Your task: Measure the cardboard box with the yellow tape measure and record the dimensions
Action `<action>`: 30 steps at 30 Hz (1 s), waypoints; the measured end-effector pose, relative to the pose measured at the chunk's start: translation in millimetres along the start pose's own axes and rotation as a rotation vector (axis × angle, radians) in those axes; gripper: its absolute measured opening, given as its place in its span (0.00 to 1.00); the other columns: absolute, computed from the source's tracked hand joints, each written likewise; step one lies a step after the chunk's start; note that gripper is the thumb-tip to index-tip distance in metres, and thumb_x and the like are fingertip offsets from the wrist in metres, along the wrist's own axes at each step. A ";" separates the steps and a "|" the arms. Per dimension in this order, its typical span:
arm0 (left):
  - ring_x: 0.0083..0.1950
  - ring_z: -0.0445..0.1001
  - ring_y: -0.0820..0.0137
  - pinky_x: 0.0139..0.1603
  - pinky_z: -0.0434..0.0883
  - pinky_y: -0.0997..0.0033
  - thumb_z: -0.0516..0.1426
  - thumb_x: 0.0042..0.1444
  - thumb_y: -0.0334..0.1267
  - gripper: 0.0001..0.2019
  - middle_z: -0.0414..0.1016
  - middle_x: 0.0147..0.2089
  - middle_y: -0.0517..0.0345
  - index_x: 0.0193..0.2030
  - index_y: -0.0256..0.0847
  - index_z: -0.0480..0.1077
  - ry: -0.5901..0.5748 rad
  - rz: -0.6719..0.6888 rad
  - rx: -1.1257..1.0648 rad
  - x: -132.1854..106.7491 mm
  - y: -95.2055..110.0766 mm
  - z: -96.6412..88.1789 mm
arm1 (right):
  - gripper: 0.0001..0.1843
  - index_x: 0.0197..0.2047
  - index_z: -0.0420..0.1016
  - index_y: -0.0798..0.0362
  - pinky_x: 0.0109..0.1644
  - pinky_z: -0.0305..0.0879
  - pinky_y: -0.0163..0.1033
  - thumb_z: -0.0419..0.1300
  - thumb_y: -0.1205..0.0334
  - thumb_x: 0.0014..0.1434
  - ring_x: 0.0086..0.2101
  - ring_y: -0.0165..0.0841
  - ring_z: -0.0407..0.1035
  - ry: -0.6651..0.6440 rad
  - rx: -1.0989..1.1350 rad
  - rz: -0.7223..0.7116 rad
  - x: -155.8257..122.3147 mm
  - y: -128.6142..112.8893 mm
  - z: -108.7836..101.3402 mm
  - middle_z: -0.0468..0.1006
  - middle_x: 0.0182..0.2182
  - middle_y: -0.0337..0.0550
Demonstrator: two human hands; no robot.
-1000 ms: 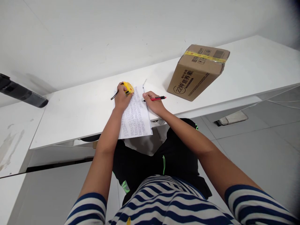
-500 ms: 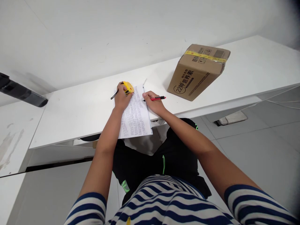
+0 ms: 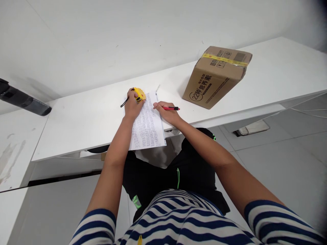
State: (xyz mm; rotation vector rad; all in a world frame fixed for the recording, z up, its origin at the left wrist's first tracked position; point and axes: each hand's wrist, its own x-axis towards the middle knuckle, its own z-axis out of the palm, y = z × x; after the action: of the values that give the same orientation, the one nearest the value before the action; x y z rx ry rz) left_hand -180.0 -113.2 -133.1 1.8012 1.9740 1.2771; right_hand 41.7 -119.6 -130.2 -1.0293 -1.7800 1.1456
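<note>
Both arms (image 3: 119, 148) reach forward, fingers (image 3: 156, 105) gripping tape measure (image 3: 140, 93) and pen (image 3: 171, 108).

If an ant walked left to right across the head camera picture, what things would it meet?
Dark cylinder, yellow tape measure in the left hand, red pen in the right hand, cardboard box.

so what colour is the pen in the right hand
The pen is red with black parts, seen best in the head view.

Blue-and-white striped shirt (image 3: 178, 219), black bottoms (image 3: 158, 180), green drawstring (image 3: 178, 178)
</note>
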 end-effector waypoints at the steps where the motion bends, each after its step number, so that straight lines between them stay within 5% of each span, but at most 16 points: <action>1: 0.58 0.78 0.51 0.55 0.79 0.42 0.70 0.53 0.44 0.23 0.67 0.73 0.51 0.50 0.52 0.63 0.002 0.001 0.000 0.2 -0.3 0.2 | 0.28 0.31 0.77 0.48 0.43 0.64 0.43 0.57 0.32 0.66 0.38 0.38 0.71 0.018 0.007 -0.009 -0.6 -0.3 -0.1 0.78 0.32 0.42; 10: 0.57 0.78 0.50 0.53 0.79 0.42 0.70 0.53 0.43 0.23 0.69 0.71 0.50 0.49 0.51 0.64 -0.002 -0.008 -0.021 0.7 -1.5 1.9 | 0.11 0.44 0.78 0.49 0.48 0.66 0.43 0.61 0.52 0.65 0.39 0.36 0.72 0.038 -0.040 -0.164 1.9 10.0 -0.2 0.81 0.37 0.41; 30: 0.58 0.78 0.52 0.51 0.79 0.48 0.69 0.55 0.48 0.23 0.71 0.67 0.49 0.47 0.50 0.60 0.030 0.050 0.011 2.3 -7.4 4.8 | 0.15 0.51 0.73 0.49 0.40 0.62 0.42 0.58 0.51 0.67 0.31 0.34 0.68 0.005 -0.174 -0.308 5.0 19.3 -3.4 0.73 0.30 0.37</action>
State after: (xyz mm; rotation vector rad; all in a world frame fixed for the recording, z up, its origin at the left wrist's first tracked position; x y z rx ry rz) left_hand -183.0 -108.2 -140.1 1.8591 1.9674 1.3183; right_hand 47.0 -108.8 -146.4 -0.8161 -1.9793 0.8104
